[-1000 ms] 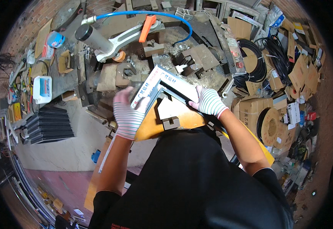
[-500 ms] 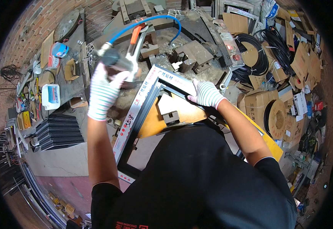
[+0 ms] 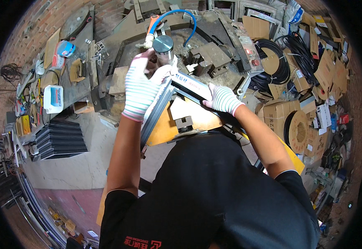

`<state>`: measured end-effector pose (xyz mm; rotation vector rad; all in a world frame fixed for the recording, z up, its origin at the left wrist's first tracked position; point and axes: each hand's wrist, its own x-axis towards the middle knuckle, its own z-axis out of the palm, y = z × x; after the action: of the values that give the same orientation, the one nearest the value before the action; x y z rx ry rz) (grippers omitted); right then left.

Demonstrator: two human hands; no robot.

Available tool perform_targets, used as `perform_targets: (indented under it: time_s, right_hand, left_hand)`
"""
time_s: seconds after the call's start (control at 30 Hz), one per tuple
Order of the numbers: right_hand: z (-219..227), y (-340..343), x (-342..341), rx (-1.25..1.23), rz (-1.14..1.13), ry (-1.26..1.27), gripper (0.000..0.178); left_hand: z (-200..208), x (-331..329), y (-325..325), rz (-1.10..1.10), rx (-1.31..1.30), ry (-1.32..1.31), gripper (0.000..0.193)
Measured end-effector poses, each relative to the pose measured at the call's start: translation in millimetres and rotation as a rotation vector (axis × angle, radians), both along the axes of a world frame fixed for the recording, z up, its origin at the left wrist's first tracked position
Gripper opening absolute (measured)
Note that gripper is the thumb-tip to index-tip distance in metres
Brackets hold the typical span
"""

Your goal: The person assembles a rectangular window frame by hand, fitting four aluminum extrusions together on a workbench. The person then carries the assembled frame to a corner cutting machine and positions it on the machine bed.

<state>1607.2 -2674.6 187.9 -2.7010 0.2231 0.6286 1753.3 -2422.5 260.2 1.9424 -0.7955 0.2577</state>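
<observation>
My left hand, in a striped glove, is closed around the side of an air tool with a dark round cap. A blue hose runs from the tool, which stands at the far corner of a dark metal frame with printed white film on it. Where tool and corner meet is partly hidden. My right hand, gloved alike, grips the right-hand bar of the frame, thumb on the near side. Under the frame lies a yellow board bearing a small grey metal block.
Beyond the frame stands a worn metal machine bed with blocks. A stack of dark profiles and a white container are at left. Black hose coils and cardboard boxes crowd the right.
My left hand has brought the air tool right, onto or close over the frame's far corner. The tool now looks more upright. My right hand has stayed on the same bar.
</observation>
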Motion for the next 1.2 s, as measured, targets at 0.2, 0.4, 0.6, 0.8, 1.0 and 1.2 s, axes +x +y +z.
perform_targets:
  time_s: [0.2,0.4,0.6,0.8,1.0,1.2]
  right_hand:
    - [2.1,-4.9,-2.0,0.018,-0.008,0.069,0.062]
    - [-5.1,-12.2,8.0,0.057,0.061,0.064,0.067]
    - [-5.7,-10.5,14.2,0.031,0.049,0.151,0.072]
    - [-8.2,-9.7,15.7,0.008,0.052,0.175,0.075]
    - [-15.6,-12.5,12.8,0.038,0.114,0.046,0.086]
    - [-18.1,-15.6,8.5,0.079,0.08,-0.003,0.065]
  left_hand:
    - [-64.7,-44.3,71.3,0.181,0.421,0.26,0.061]
    - [-92.3,-50.7,85.6,0.134,0.947,0.596,0.068]
    - [-91.1,-51.0,78.8,0.166,0.98,0.579,0.059]
    - [-89.8,-51.4,77.7,0.171,0.98,0.583,0.056]
    - [-89.1,-49.5,80.9,0.125,0.98,0.55,0.054]
    - [-88.7,-53.8,76.1,0.175,1.011,0.482,0.06]
